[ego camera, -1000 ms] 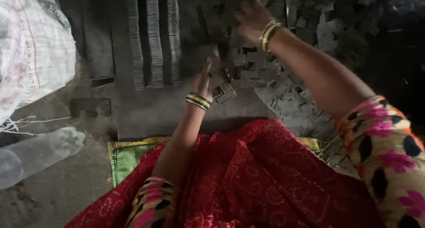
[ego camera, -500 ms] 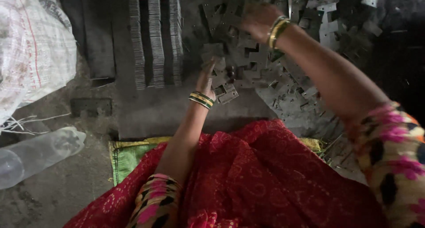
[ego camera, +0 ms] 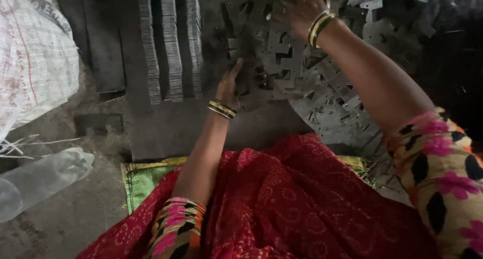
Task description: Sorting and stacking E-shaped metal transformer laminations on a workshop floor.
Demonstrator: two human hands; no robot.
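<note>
We see the left hand (ego camera: 230,84) resting edge-on, fingers nearly straight, against the loose pile of flat metal stampings (ego camera: 302,73); whether it grips one we cannot tell. The right hand (ego camera: 298,8) lies spread, palm down, on that pile. Just left stand three neat rows of stacked plates (ego camera: 171,42), and farther out one clear plastic bottle (ego camera: 40,181).

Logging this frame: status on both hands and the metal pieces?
Left hand against the near edge of the loose metal pieces, grip unclear. Right hand spread on the pile farther out. Stacked rows lie left, apart. Nothing in between.
</note>
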